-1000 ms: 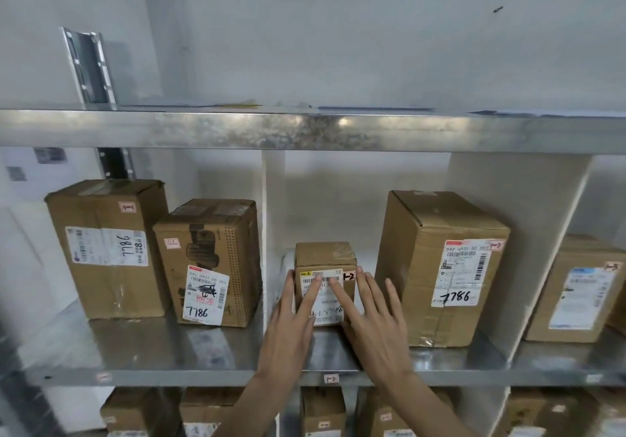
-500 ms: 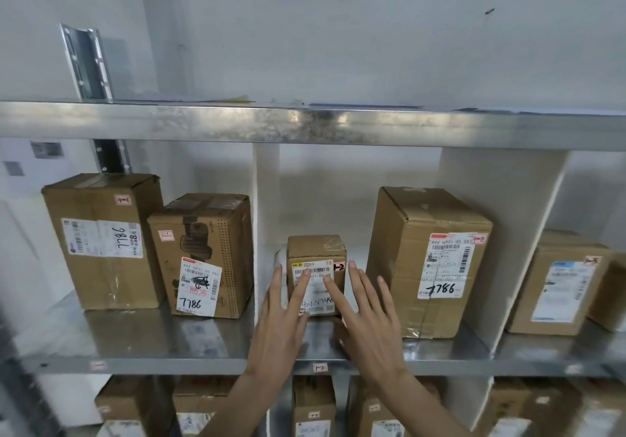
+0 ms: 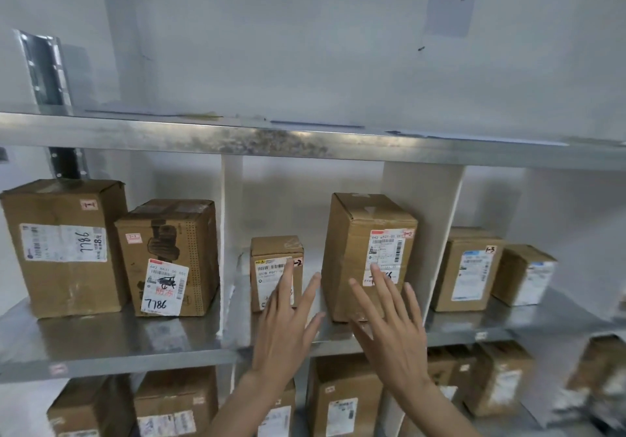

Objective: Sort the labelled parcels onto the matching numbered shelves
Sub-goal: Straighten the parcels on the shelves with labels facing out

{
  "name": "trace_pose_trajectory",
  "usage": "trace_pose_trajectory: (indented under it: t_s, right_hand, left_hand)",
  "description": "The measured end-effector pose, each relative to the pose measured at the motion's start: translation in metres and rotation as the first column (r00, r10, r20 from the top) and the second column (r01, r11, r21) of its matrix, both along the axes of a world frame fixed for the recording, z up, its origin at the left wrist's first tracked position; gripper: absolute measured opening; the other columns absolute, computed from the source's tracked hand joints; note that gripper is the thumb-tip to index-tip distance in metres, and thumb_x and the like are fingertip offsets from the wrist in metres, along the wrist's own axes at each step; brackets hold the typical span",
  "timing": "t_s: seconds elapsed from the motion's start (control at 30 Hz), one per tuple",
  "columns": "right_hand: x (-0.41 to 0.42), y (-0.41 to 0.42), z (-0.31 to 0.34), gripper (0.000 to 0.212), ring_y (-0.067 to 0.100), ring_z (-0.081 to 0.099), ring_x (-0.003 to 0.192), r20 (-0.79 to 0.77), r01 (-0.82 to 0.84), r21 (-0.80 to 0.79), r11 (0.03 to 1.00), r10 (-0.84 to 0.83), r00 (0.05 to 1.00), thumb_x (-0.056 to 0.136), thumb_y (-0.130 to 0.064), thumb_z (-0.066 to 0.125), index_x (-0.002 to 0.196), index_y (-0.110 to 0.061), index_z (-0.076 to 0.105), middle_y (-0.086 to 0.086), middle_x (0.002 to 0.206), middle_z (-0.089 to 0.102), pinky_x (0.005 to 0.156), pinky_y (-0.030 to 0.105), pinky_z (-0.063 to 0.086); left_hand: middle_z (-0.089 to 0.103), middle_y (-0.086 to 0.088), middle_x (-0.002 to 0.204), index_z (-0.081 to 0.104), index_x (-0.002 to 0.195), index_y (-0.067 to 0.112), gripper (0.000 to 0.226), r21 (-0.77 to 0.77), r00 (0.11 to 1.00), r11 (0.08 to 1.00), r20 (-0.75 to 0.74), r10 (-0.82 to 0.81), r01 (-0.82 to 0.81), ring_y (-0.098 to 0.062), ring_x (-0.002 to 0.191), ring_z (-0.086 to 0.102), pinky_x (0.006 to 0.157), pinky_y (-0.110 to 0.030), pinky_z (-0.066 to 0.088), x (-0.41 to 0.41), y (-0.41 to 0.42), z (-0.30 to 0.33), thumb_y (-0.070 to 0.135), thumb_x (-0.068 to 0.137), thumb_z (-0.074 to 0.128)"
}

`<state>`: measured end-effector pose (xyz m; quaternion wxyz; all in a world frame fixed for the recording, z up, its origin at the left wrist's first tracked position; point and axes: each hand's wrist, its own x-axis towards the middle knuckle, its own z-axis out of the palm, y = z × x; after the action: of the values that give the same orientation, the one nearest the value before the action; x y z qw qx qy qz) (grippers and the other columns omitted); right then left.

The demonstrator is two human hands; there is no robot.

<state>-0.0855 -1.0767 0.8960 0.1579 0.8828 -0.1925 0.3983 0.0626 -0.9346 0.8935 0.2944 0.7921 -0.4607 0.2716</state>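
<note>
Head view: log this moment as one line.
stage: small parcel stands in middle bay beside tall parcel | left hand: open, before small parcel | right hand: open, before tall parcel | held: nothing

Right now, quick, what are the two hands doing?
Left hand: open, fingers spread, holding nothing, in front of the small parcel.
Right hand: open, fingers spread, holding nothing.

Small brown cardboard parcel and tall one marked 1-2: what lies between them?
Only bare metal shelf, head view, between small brown cardboard parcel and tall brown cardboard parcel.
</note>
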Motion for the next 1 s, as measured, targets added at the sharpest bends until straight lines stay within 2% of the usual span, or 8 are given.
trace_pose_trajectory:
  t_s: [0.1,0.17,0.23,0.37,0.5,0.7,0.87,1.0]
  right_hand:
    - [-0.02,-0.008,0.005,0.108,0.032,0.029,0.155,0.008,0.04,0.011,0.999,-0.04,0.999,0.071,-0.042,0.093,0.161,-0.025,0.036,0.012,0.171,0.022,0.12,0.057,0.029]
    - [-0.028,-0.015,0.008,0.107,0.033,0.029,0.155,0.0,0.067,0.02,0.998,-0.067,0.998,0.071,-0.043,0.092,0.161,-0.025,0.037,0.013,0.171,0.022,0.121,0.057,0.028]
    - [-0.034,-0.023,0.007,0.108,0.036,0.029,0.154,-0.003,0.078,0.034,0.996,-0.077,0.997,0.07,-0.044,0.093,0.161,-0.027,0.037,0.015,0.169,0.025,0.121,0.057,0.027]
    - [-0.033,-0.046,0.007,0.123,0.037,0.026,0.155,-0.045,0.085,0.066,0.994,-0.082,0.996,0.062,-0.049,0.097,0.163,-0.029,0.029,0.017,0.168,0.027,0.122,0.058,0.023]
    - [-0.024,-0.07,0.005,0.14,0.038,0.018,0.157,-0.094,0.1,0.11,0.989,-0.09,0.991,0.051,-0.039,0.103,0.165,-0.031,0.023,0.02,0.169,0.022,0.125,0.056,0.017]
    - [-0.007,-0.101,-0.007,0.131,0.039,0.024,0.155,-0.098,0.056,0.142,0.988,-0.043,0.994,0.057,-0.055,0.097,0.164,-0.032,0.025,0.026,0.166,0.025,0.124,0.055,0.018]
    - [0.003,-0.117,-0.012,0.123,0.038,0.023,0.156,-0.089,0.042,0.114,0.993,-0.032,0.996,0.065,-0.056,0.092,0.164,-0.032,0.024,0.028,0.164,0.028,0.126,0.053,0.015]
    - [0.011,-0.123,-0.012,0.118,0.037,0.021,0.156,-0.099,0.034,0.117,0.993,-0.023,0.995,0.067,-0.054,0.092,0.163,-0.031,0.028,0.029,0.164,0.028,0.128,0.052,0.009]
  left_hand:
    - [0.02,-0.017,0.166,0.036,0.157,0.03,0.093,0.012,1.0,1.0,0.02,-0.017,0.017,-0.034,0.135,0.053,0.1,-0.036,0.043,-0.013,-0.01,0.002,0.049,0.078,0.082]
    - [0.019,-0.016,0.167,0.032,0.158,0.031,0.093,0.017,1.0,1.0,0.004,-0.023,0.023,-0.034,0.139,0.049,0.103,-0.037,0.039,-0.02,-0.018,0.002,0.049,0.08,0.08]
    - [0.027,-0.016,0.164,0.03,0.159,0.032,0.095,0.026,0.999,0.999,0.012,-0.037,0.036,-0.033,0.138,0.05,0.104,-0.037,0.038,-0.024,-0.028,0.001,0.05,0.08,0.08]
    - [0.037,-0.014,0.159,0.025,0.159,0.035,0.101,0.054,0.999,0.998,0.028,-0.036,0.035,-0.031,0.141,0.046,0.107,-0.044,0.045,-0.022,-0.053,0.002,0.052,0.077,0.081]
    - [0.039,-0.015,0.158,0.025,0.16,0.035,0.108,0.09,1.0,0.996,0.026,0.005,-0.007,-0.032,0.143,0.044,0.11,-0.041,0.035,-0.02,-0.076,0.005,0.055,0.072,0.084]
    - [0.038,-0.02,0.157,0.024,0.16,0.035,0.12,0.123,0.999,0.992,0.039,0.027,-0.032,-0.033,0.139,0.049,0.109,-0.04,0.037,-0.013,-0.103,0.001,0.055,0.062,0.09]
    - [0.036,-0.02,0.157,0.021,0.161,0.036,0.12,0.12,0.999,0.992,0.042,0.033,-0.038,-0.034,0.135,0.052,0.105,-0.044,0.05,-0.002,-0.116,-0.004,0.051,0.064,0.09]
    - [0.035,-0.019,0.158,0.016,0.161,0.038,0.122,0.124,0.998,0.99,0.031,0.058,-0.061,-0.033,0.135,0.052,0.104,-0.045,0.051,0.004,-0.123,-0.004,0.049,0.065,0.091]
